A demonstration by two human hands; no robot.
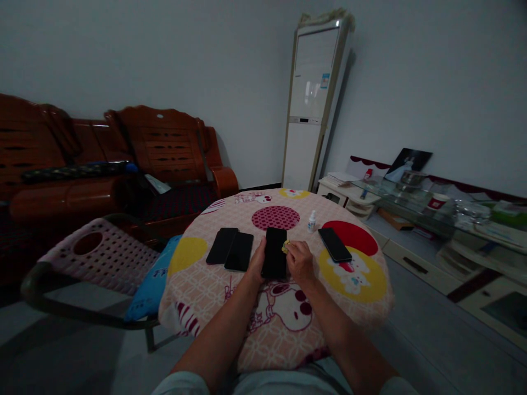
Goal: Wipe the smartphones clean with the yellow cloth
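Note:
A black smartphone (274, 253) lies in front of me over the patterned tablecloth (267, 296), its dark screen facing up. My left hand (257, 260) grips its left edge. Between the pinched fingertips of my right hand (300, 261) is a small yellowish piece (285, 247), held at the phone's upper right edge; its kind is too small to tell. To the left, two more dark phones lie partly overlapping, a front phone (239, 252) and a back phone (221, 245). Another phone (335, 245) rests at the right, and a small white bottle (312, 221) stands upright behind it.
A woven chair (99, 249) with a blue cushion (152, 280) stands close on the left. Behind it is a wooden sofa (164, 142). A tall white air conditioner (308, 104) rises beyond the table. At the right runs a glass-topped cabinet (411, 203) with a paper cup (437, 203).

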